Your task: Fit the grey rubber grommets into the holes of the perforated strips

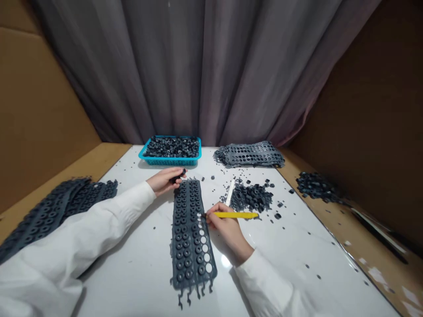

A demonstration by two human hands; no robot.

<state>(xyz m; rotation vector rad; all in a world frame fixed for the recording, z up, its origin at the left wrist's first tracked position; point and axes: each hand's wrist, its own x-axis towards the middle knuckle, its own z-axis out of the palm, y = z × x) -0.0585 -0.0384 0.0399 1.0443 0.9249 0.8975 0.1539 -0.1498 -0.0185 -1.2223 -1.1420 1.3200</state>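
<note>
A long dark grey rubber sheet with rows of raised ring-shaped parts lies lengthwise in front of me. In its rightmost column, several round holes show the white table through them. My right hand grips a yellow pen-shaped tool, with its dark tip at the sheet's right edge, by the upper end of the holes. At the sheet's far left corner, my left hand is closed around small black rubber pieces. How many it holds is hidden by the fingers.
A blue basket full of black ring parts stands at the back. Punched sheets are stacked behind right; unpunched sheets lie left. A white stick touches a scrap pile. Another pile sits farther right, near cardboard walls.
</note>
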